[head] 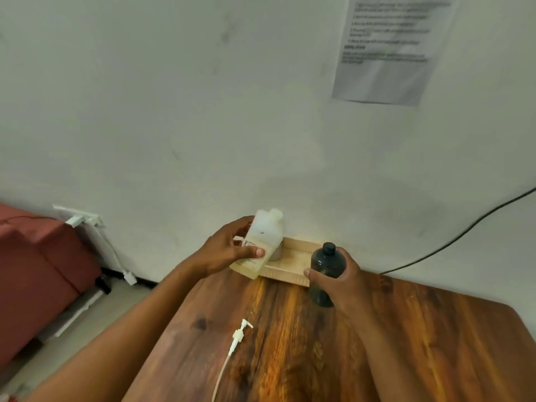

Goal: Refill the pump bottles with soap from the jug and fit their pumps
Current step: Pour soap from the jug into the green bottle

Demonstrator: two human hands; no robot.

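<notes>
While both vessels are held uncapped, the step in hand is judged to be the lining-up of jug and bottle ahead of the pour. All positions are referred to the wooden tray (293, 277), which is set at the far edge of the table (420, 343), against the wall.

Nearest the viewer, well short of the tray, a white pump (240, 333) with its long dip tube is laid flat on the table, not yet fitted.

Just in front of the tray's right end, the dark pump bottle (326, 268) is held roughly upright, its open neck uppermost. The right hand (345, 281) is wrapped around its body, thumb on the near side.

At the tray's left end, the pale jug (262, 242) is gripped about its lower half by the left hand (224, 252), fingers closed on the label. The jug is tilted, its open spout pointing up and away; yellowish soap is seen in its lower part. A second container appears to be hidden behind it.

For the next move, the spout must be brought over the bottle neck and tipped slowly, since the opening is narrow.
</notes>
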